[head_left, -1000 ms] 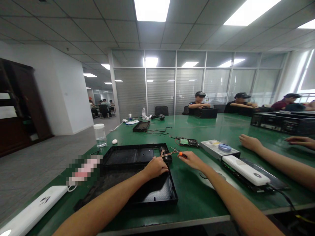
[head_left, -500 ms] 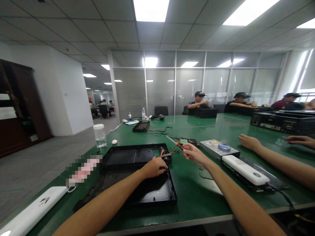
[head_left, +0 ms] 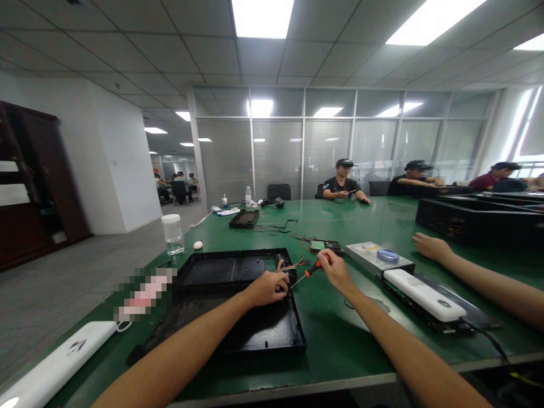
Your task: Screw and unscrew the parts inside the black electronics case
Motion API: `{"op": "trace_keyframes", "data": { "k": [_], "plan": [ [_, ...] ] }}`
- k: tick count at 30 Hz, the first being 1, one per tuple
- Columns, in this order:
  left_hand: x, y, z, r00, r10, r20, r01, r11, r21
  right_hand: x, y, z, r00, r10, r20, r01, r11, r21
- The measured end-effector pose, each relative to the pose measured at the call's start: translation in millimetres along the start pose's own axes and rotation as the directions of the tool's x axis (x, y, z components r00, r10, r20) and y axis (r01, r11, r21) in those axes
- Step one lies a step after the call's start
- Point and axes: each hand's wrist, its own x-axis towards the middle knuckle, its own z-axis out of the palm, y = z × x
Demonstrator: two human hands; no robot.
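My left hand [head_left: 266, 288] is closed, resting on the right rear corner of a black plastic case [head_left: 255, 328] and gripping a small black part there next to a bundle of orange and brown wires [head_left: 291, 264]. My right hand [head_left: 335, 271] is closed on an orange-handled screwdriver [head_left: 308, 272]; its thin shaft slants down and left, with the tip close to my left hand's fingers. A second black case half [head_left: 225, 266] lies just behind the first on the green table [head_left: 331, 328].
A neighbour's hand [head_left: 431, 247] rests at the right, near a silver drive [head_left: 376, 256] and a white device [head_left: 425, 293]. A small circuit board [head_left: 325, 246], a clear jar [head_left: 172, 233], a white device [head_left: 55, 365] at left and black chassis boxes [head_left: 480, 221] share the table. Several people sit opposite.
My right hand swung the screwdriver round so its tip now points down-left toward my left hand. The black chassis at far right slid leftward. A person opposite sat back.
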Motion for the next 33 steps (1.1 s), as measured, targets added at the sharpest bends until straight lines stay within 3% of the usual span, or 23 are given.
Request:
{"op": "trace_keyframes", "data": {
  "k": [12, 16, 21, 26, 28, 31, 33],
  "plan": [
    [1, 4, -3.7, 1.000, 0.010, 0.004, -0.010, 0.999, 0.046, -1, 2, 2, 0.997, -0.058, 0.051, 0.063, 0.992, -0.107],
    [0, 5, -3.9, 1.000, -0.001, 0.009, 0.000, 0.999, 0.045, 1, -20, -6, 0.982, -0.116, 0.146, 0.152, 0.953, -0.263],
    [-3, 5, -4.8, 1.000, 0.004, -0.008, -0.004, 0.999, 0.044, 17, -84, -18, 0.885, -0.065, 0.461, 0.330, 0.786, -0.523],
    [-4, 8, -7.1, 1.000, 0.001, -0.002, -0.001, 0.998, 0.061, 40, -133, -11, 0.754, 0.018, 0.657, 0.407, 0.772, -0.489],
    [-4, 8, -7.9, 1.000, 0.000, -0.004, 0.001, 0.997, 0.071, 47, -140, -1, 0.764, 0.084, 0.640, 0.390, 0.730, -0.562],
    [-4, 9, -8.9, 1.000, -0.006, -0.001, 0.006, 0.998, 0.061, 57, -141, 15, 0.831, 0.203, 0.517, 0.285, 0.643, -0.711],
    [-4, 8, -9.2, 1.000, -0.015, 0.004, 0.014, 0.999, 0.037, 63, -138, 21, 0.840, 0.251, 0.481, 0.223, 0.648, -0.728]
  ]
}}
